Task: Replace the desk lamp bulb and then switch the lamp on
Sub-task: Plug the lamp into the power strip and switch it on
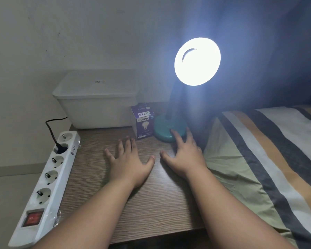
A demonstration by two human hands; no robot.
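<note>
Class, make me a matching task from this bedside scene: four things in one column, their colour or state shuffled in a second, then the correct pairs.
Things:
1. round desk lamp head
2. round lamp base
3. small cardboard bulb box
4. rocker switch on the white power strip

Descriptions:
A. red
B. glowing white
C. purple
D. teal

Pairs: 1-B, 2-D, 3-C, 4-A

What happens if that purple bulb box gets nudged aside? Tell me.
The bulb box is thin card and stands upright on the wooden table, so it probably slides easily or tips. Its top flap looks open, so it may be empty and light.
</note>
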